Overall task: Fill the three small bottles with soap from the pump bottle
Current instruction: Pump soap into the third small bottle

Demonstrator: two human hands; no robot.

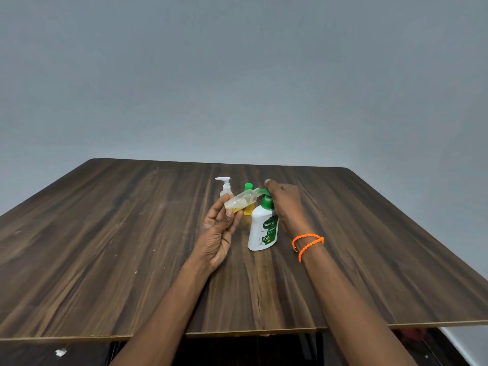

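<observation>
Your left hand (pixel 220 228) pinches a small clear bottle (pixel 240 201) between thumb and fingertips, tilted so its open neck points up and right at the green spout of the pump bottle (pixel 262 228); your right hand (pixel 284 200) sits curled over the pump head, fingers bearing down on it, and the pump bottle itself stands on the table (pixel 105 233) just in front of that hand. A little yellowish soap lies in the low end of the clear bottle, so by my reading this one is only part filled.

The main risk is at the neck; the opening is narrow, and whether the spout sits inside it or merely against it is too small to tell; if they drift apart as you press, soap runs down the outside and onto the table. A hard press could also rock the pump bottle, since nothing steadies its base but the downward force of your hand. Your hold on the clear bottle is light and near its bottom end; soap on your fingers would make it slip or swing away from the spout. Tilted as it is, it may spill from the neck once the level rises, so you would need to bring it upright before then.

Behind, a small yellow bottle with a green cap (pixel 248 200) and a small white-pump bottle (pixel 225 187) stand close together; a stray elbow or a dropped bottle could knock them over.
</observation>
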